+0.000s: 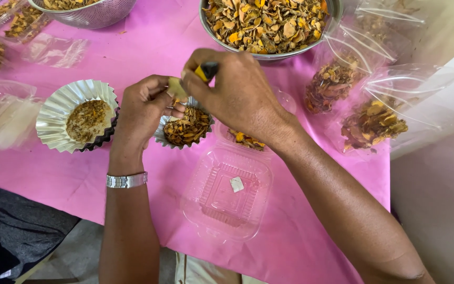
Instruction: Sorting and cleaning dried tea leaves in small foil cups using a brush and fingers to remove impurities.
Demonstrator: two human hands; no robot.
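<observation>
My left hand [143, 113] pinches a small pale yellowish piece [176, 87] above a little fluted foil cup [160, 138] filled with dried orange-brown chips. My right hand [237, 92] grips a tool with a yellow and black handle [205, 71] against that piece. A metal watch band [126, 180] circles my left wrist. Under my right wrist lies an open clear plastic clamshell box [229, 197]; its far half holds some orange chips [245, 140], its near half only a small white scrap [236, 184].
A larger foil cup [53, 118] with brown crumbs sits left. A steel bowl [334, 10] of dried orange slices is at the top, a metal colander [93, 16] top left. Clear bags of dried pieces [371, 123] lie right, on pink paper [290, 242].
</observation>
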